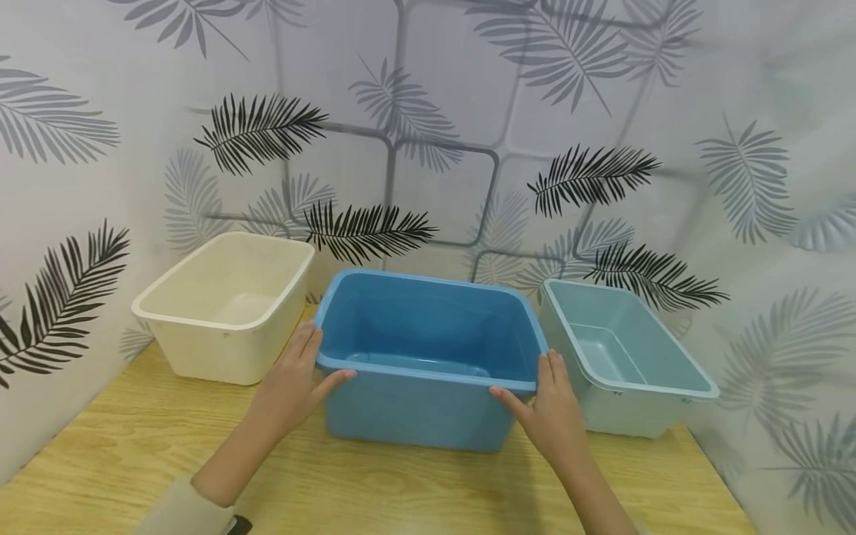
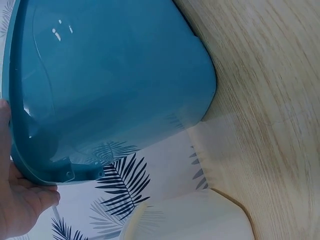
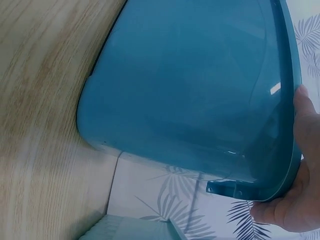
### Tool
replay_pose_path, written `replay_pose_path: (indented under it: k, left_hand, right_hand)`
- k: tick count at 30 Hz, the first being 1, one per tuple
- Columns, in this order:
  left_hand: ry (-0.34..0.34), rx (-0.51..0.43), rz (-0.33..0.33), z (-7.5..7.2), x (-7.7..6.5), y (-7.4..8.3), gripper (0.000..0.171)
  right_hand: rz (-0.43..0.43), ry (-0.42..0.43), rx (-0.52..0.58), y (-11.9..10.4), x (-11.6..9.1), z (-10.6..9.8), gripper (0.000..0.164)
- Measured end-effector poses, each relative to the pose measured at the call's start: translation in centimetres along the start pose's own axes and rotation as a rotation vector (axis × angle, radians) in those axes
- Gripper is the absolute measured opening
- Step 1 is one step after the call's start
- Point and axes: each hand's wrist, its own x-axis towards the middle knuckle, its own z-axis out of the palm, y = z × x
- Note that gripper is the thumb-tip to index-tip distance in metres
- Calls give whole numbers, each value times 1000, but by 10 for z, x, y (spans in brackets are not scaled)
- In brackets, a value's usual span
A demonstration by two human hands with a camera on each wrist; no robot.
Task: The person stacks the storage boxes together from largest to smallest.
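A deep blue rectangular plastic bin [image 1: 417, 412] stands upright on the table, its open top showing a bare interior. My left hand [image 1: 289, 386] grips its near left corner, thumb along the front of the rim and fingers over the left side. At the near right corner, my right hand [image 1: 551, 409] holds the rim in the same way. In the left wrist view, the left fingers [image 2: 37, 197] curl beneath the rim's lip. The right wrist view shows the right fingers [image 3: 275, 210] tucked under the opposite edge.
A cream bin [image 1: 221, 353] stands to the left, close to the wall. On the right, a pale green bin [image 1: 631, 409] sits beside the blue one. The wood-grain table [image 1: 401, 490] meets a leaf-patterned wall covering [image 1: 441, 96] behind the bins.
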Motion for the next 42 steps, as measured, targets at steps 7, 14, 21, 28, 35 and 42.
replay_pose_path:
  k: [7,14,21,28,35,42]
  left_hand:
    - [-1,-7,-6,-1,-4,0,83]
    - [-16,-10,-16,-3,-7,1,83]
    - [7,7,0,-5,-10,3,83]
    - [28,-4,7,-6,-12,4,84]
    - [41,0,21,-7,-15,5,83]
    - [38,10,19,-9,-17,7,81]
  right_hand:
    - [-4,5,-14,-1,-4,-1,99]
    - [-9,9,-20,-3,-8,-2,98]
    - [-7,16,-19,-4,-12,-4,98]
    - [-2,11,-26,-6,-16,-8,98]
    - [6,-1,-32,-8,-19,-11,98]
    - [8,-3,-37,-8,-21,-11,98]
